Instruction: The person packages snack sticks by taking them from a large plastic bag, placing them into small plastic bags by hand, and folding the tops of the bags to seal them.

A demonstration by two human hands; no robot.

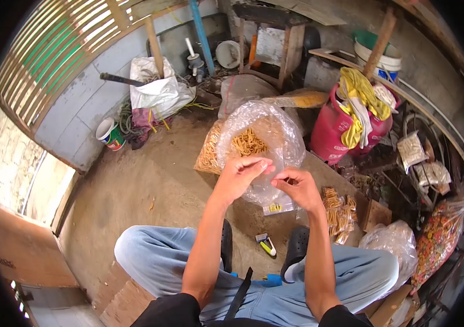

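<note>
Both hands are up in front of me, close together, over a large open clear plastic sack. Brown stick-shaped snacks fill part of that sack. My left hand is closed, thumb and fingers pinched at the top of a small clear plastic bag. My right hand is pinched on the other side of its mouth. The small bag hangs below the hands, with a yellow label near its bottom. Its see-through film is hard to tell from the sack behind it.
Filled snack packets lie at the right. A green-and-white cutter-like tool rests on the floor between my shoes. Farther right stand a pink drum with yellow cloths and a sack of colourful pieces. A small bucket stands left.
</note>
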